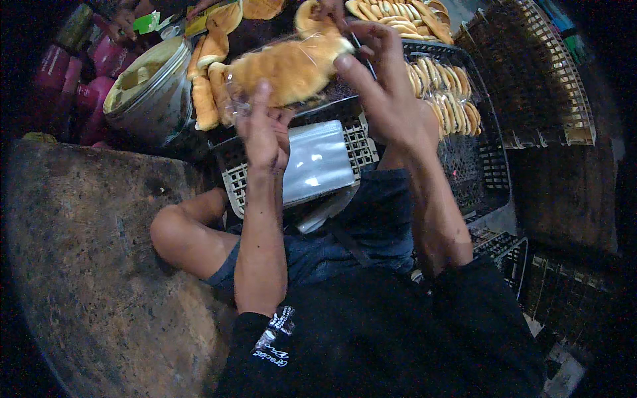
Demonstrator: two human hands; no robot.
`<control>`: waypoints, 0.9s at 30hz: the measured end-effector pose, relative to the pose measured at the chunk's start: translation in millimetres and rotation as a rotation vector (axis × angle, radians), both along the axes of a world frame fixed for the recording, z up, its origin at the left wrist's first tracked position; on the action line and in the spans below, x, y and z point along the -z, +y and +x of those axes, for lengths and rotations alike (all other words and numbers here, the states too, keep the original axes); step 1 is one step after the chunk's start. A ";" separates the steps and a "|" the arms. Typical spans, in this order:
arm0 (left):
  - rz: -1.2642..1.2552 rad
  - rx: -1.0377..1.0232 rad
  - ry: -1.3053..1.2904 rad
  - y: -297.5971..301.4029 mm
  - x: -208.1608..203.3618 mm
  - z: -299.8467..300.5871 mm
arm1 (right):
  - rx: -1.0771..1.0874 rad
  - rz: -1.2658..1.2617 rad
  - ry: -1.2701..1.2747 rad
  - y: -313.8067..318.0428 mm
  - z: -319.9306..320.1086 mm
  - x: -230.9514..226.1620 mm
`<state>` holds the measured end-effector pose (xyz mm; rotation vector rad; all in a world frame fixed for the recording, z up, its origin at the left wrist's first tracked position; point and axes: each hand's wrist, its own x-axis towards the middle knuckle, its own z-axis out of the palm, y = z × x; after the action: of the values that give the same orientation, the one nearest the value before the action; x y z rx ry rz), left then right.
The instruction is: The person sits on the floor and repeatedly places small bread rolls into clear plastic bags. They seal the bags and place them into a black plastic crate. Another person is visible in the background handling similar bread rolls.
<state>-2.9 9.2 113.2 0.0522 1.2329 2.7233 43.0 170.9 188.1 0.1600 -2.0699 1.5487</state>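
A row of golden bread [285,69], blurred by motion, is at the top middle with clear plastic film about its left end and thin glints across it. My left hand [265,129] grips the lower left of this bagged bread, thumb up against its side. At the bread's right end is my right hand [391,89], its thumb and fingers apart and curved around that end; whether they touch it I cannot tell. Beneath both hands a stack of clear plastic bags [315,162] lies on an upturned, cream lattice crate [361,142].
More bread [206,103] lies left of the bagged piece. A black crate [494,166] holds packed buns [451,109] on the right, with loose buns [398,16] beyond. A pale bucket [149,83] stands left, near a wooden board [106,245]. Another person's hand [330,10] reaches in at the top.
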 end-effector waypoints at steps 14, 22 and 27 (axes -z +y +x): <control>0.195 0.503 -0.390 110.4 -16.6 2.3 | 0.465 1.103 -0.142 136.0 62.2 -1.0; -1.687 0.971 0.050 19.1 91.5 25.9 | 0.711 0.696 -1.214 185.8 212.4 161.3; -1.928 0.818 0.490 9.7 140.9 34.8 | 0.210 0.362 -1.181 214.4 175.5 157.5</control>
<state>31.8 18.9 -27.7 0.7219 2.4811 0.2112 218.4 385.3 30.5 -1.0486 -3.0711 1.1974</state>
